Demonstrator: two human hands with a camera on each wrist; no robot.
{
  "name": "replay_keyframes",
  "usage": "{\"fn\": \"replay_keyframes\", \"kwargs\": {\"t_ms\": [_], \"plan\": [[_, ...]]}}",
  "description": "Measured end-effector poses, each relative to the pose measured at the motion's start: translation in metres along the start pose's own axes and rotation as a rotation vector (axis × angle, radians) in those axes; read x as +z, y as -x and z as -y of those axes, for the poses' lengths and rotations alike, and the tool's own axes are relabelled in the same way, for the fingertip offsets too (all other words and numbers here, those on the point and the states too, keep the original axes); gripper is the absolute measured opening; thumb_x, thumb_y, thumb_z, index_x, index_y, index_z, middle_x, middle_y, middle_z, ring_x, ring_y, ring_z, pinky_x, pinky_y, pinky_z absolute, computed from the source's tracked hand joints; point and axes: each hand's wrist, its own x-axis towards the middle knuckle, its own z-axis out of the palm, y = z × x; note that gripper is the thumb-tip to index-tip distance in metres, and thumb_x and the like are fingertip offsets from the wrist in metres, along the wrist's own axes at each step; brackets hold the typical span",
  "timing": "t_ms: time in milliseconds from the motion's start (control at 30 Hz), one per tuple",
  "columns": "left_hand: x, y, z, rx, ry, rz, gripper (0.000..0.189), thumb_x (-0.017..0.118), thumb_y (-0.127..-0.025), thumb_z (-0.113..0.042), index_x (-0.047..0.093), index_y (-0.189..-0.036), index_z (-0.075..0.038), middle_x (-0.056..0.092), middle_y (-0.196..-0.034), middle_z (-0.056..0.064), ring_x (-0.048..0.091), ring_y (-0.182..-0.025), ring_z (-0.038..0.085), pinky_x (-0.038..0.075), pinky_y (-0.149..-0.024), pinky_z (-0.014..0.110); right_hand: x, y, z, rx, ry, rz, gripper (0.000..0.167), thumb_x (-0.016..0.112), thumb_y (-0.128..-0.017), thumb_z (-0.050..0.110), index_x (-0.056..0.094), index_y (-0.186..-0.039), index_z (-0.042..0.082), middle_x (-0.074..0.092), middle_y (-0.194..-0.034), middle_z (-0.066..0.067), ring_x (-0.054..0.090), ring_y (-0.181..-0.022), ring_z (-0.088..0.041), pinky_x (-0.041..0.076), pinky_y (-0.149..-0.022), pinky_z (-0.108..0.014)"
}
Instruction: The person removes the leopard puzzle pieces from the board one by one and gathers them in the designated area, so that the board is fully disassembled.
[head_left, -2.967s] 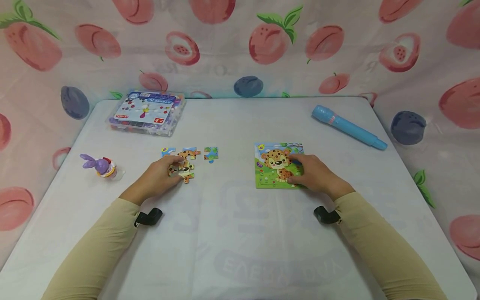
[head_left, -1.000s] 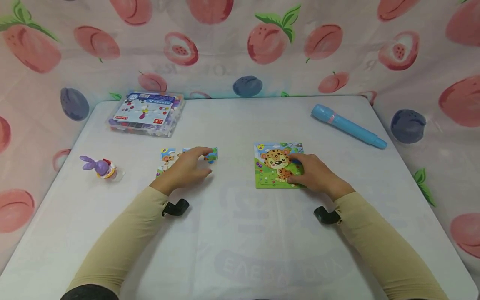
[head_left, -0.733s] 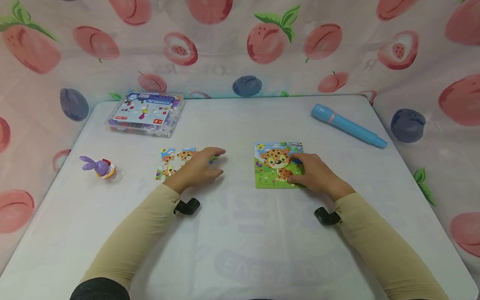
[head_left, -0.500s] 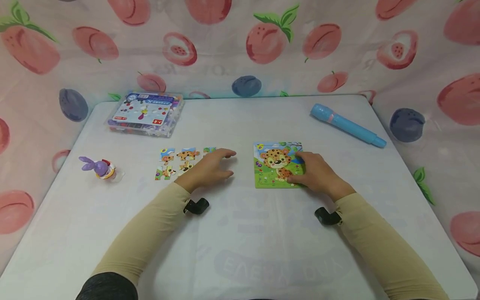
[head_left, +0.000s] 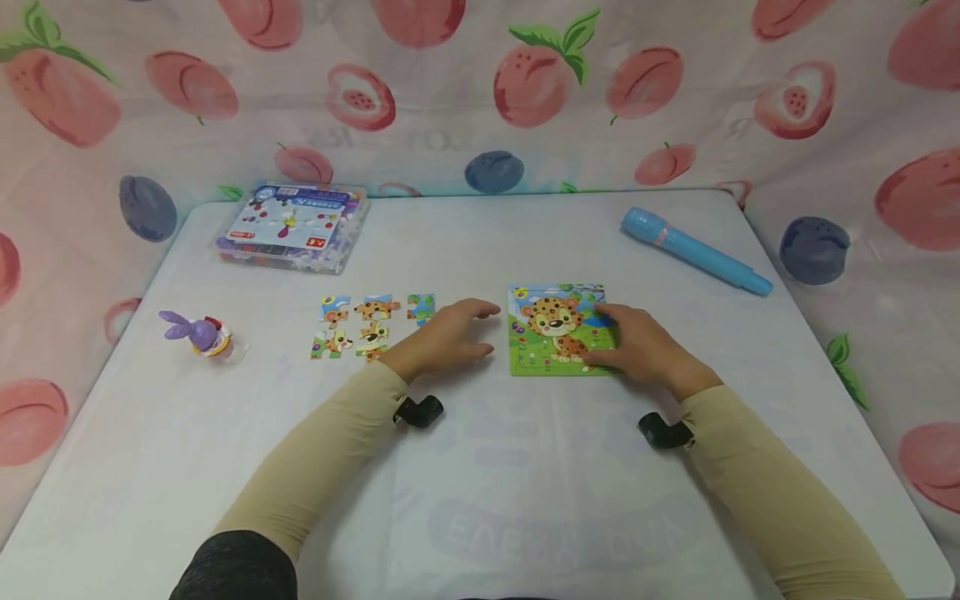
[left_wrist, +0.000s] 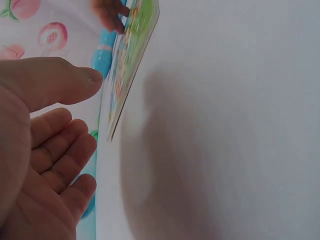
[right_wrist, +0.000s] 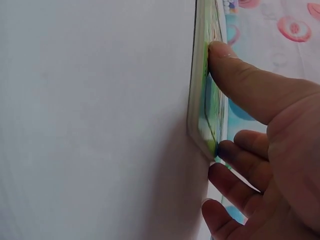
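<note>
A square puzzle board (head_left: 555, 329) with a spotted leopard cub on green grass lies flat in front of me. My right hand (head_left: 645, 350) rests at its right side, thumb on the face and fingertips by the edge; the right wrist view shows the thumb (right_wrist: 240, 75) on the board's surface. My left hand (head_left: 446, 337) hovers left of the board, thumb and fingers spread, with nothing between them. Behind that hand lie several loose jigsaw pieces in two rows, among them a sun piece (head_left: 334, 308), a spotted piece (head_left: 377, 307) and a green leafy piece (head_left: 421, 307).
A clear plastic case (head_left: 292, 229) with a printed card stands at the back left. A purple rabbit-eared toy figure (head_left: 202, 335) stands at the left. A blue pen-shaped tube (head_left: 697, 252) lies at the back right. A fruit-patterned cloth (head_left: 435, 92) hangs behind the white table (head_left: 540, 467).
My left hand has moved right, off the loose pieces and toward the board, uncovering most of them. My right hand has slid slightly right along the board.
</note>
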Motion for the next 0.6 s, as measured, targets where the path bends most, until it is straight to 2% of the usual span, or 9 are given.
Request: {"fn": "replay_keyframes", "kwargs": {"t_ms": [100,367,600], "plan": [[0.003,-0.006,-0.005,0.008,-0.01,0.018,0.06,0.073,-0.092,-0.013,0.048,-0.145,-0.003,0.05,-0.145,0.012,0.045,-0.135,0.025,0.034,-0.112,0.036,-0.001,0.001,-0.002,-0.015,-0.009,0.004,0.088,0.076,-0.089,0.035,0.031,-0.152,-0.007,0.031,-0.154,-0.03,0.025,-0.142,-0.048,0.021,-0.114,-0.06],[0.012,-0.026,-0.021,0.081,-0.04,0.052,0.06,0.07,-0.091,-0.013,0.048,-0.145,-0.001,0.051,-0.144,0.015,0.046,-0.134,0.027,0.035,-0.112,0.037,-0.005,-0.001,-0.008,-0.02,-0.027,0.023,0.08,0.074,-0.092,0.028,0.033,-0.152,-0.004,0.032,-0.154,-0.03,0.024,-0.143,-0.048,0.02,-0.115,-0.059],[0.02,-0.047,-0.037,0.087,-0.071,0.097,0.062,0.069,-0.094,-0.018,0.043,-0.149,-0.003,0.047,-0.149,0.012,0.042,-0.138,0.025,0.032,-0.113,0.035,-0.006,-0.001,-0.007,-0.02,-0.051,0.026,0.079,0.075,-0.092,0.028,0.034,-0.152,-0.003,0.032,-0.154,-0.03,0.023,-0.143,-0.048,0.02,-0.114,-0.06]]}}
